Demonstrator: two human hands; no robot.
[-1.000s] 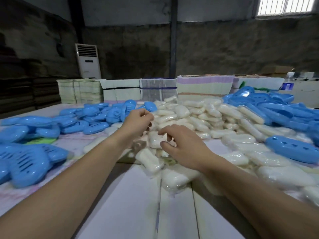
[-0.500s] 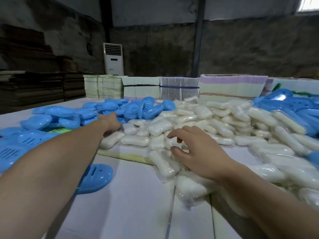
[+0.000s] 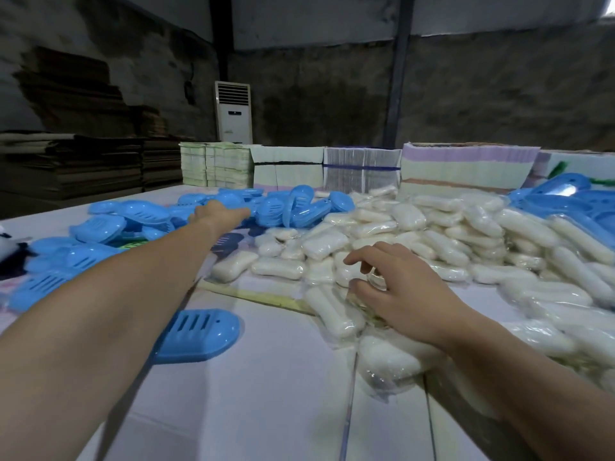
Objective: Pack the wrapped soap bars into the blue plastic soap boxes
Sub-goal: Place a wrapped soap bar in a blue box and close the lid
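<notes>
One blue soap box [image 3: 199, 336] empty | left hand [image 3: 219, 212] grip unclear | right hand [image 3: 399, 291] loose

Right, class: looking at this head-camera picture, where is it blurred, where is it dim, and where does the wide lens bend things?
Head view: the left hand reaching into the blue soap boxes is motion-smeared, so its grip is unclear; the right hand on the wrapped soap bars is sharper; the back wall is dim; plastic wrap glints faintly; forearms bulge at the frame edges, and the pillar leans.
</notes>
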